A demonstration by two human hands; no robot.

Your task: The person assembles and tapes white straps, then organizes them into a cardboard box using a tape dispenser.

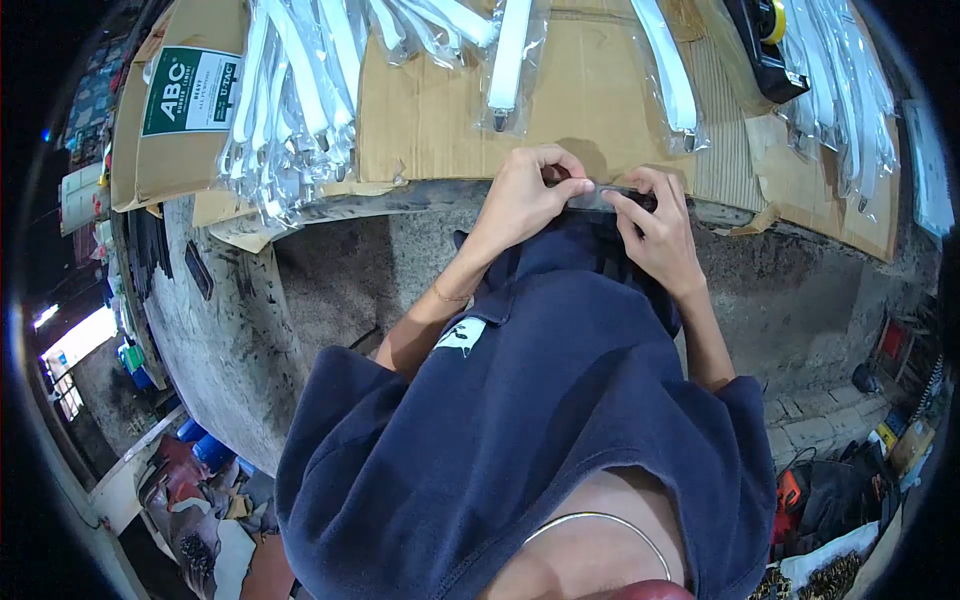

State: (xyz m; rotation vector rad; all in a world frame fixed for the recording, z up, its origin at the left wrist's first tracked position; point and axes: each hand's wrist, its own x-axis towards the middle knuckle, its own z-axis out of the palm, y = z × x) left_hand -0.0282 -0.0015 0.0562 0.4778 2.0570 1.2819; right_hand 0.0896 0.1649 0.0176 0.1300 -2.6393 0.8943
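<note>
My left hand [533, 197] is closed, its thumb and forefinger pinched together at the table's front edge. Facing it, my right hand [655, 225] has its thumb and fingertips drawn together too. Between the fingertips is a small, shiny, see-through plastic piece [592, 201], mostly hidden by my fingers; its exact kind cannot be made out. Just beyond my hands lie a white strap with a metal clip [511, 60] in a clear plastic sleeve and another bagged white strap [668, 75] to the right.
Cardboard [430, 120] covers the tabletop. Bagged white straps [295, 90] are heaped at left, with more bagged straps [840, 90] at right. A black tape dispenser [765, 50] sits at upper right. A green-and-white label [190, 90] marks the left cardboard. Scraps [205, 510] lie at lower left.
</note>
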